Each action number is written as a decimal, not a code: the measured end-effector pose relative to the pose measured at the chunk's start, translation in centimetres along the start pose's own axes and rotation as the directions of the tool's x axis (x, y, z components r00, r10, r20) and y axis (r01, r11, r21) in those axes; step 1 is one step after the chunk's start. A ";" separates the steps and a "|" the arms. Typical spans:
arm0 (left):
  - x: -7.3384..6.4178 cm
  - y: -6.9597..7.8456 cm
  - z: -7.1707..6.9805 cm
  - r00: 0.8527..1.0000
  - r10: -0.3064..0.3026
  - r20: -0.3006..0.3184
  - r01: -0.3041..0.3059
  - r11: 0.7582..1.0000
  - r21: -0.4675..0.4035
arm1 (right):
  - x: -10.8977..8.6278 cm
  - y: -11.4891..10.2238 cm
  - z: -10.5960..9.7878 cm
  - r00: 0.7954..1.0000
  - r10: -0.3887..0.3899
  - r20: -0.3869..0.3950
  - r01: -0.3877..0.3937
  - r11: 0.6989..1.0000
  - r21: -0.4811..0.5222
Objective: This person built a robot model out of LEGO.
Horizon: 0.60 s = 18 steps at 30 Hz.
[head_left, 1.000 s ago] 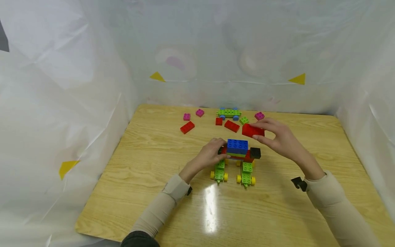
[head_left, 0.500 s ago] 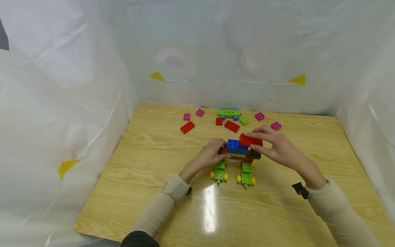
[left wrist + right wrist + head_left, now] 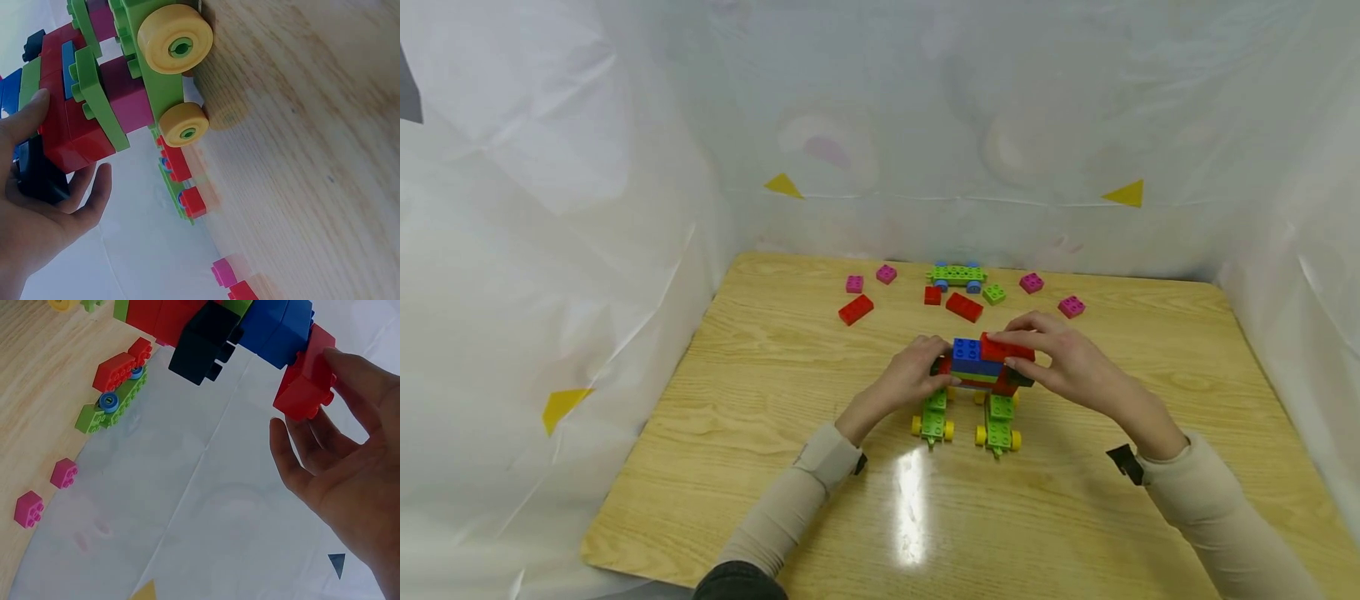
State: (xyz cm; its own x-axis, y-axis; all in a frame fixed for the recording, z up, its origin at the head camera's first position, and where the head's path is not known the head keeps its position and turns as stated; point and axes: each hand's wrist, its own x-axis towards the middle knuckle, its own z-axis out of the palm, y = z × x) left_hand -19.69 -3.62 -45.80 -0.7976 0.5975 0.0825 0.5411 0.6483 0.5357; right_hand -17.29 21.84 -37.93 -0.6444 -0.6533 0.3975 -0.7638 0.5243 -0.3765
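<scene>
A toy brick model stands mid-table on two green wheeled bases (image 3: 997,433) with yellow wheels. Its body has red bricks, a black brick (image 3: 199,345) at the right end and a blue brick (image 3: 966,352) on top. My left hand (image 3: 913,367) grips the left end, where another black brick (image 3: 40,172) sits by the palm in the left wrist view. Between thumb and fingers my right hand (image 3: 1071,360) pinches a loose-ended red brick (image 3: 306,378). That brick lies over the right half of the blue one, overhanging to the right; whether its studs are fully joined I cannot tell.
Behind the model lie a green wheeled base (image 3: 956,275) with blue wheels, a green brick (image 3: 994,293), red bricks (image 3: 964,307) (image 3: 856,310) and several pink bricks (image 3: 1071,307). White sheeting (image 3: 925,167) closes off the back and sides of the wooden table (image 3: 760,400).
My right hand has brought the red brick down and slightly left, from behind the model onto the blue brick's right half. The left hand has kept its grip in place.
</scene>
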 end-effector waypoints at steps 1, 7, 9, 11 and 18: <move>0.0 0.0 0.0 1.000 -0.001 0.001 0.001 1.000 0.000 | 0.0 0.0 0.0 1.000 -0.001 0.001 0.001 1.000 0.000; 0.0 0.1 -0.2 1.000 -0.004 -0.001 0.004 1.000 0.002 | 0.2 0.0 0.2 1.000 -0.020 -0.004 0.020 1.000 -0.024; -0.1 0.2 -0.2 1.000 -0.004 -0.001 0.004 1.000 0.003 | 0.3 0.0 0.3 0.999 -0.027 -0.017 0.027 0.999 -0.028; -0.1 0.2 -0.2 1.000 -0.003 -0.001 0.003 1.000 0.003 | 0.4 0.0 0.5 0.999 -0.037 -0.040 0.035 0.999 -0.037; -0.1 0.1 -0.2 1.000 0.007 -0.002 -0.007 1.000 -0.001 | 0.8 -0.3 1.0 0.992 -0.058 -0.110 0.054 0.998 -0.037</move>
State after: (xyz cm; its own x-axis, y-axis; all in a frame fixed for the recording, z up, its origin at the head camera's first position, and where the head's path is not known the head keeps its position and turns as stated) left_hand -19.62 -3.65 -45.62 -0.7944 0.6011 0.0874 0.5462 0.6440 0.5357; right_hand -17.53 20.64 -38.37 -0.5991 -0.6187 0.5082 -0.7986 0.5079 -0.3230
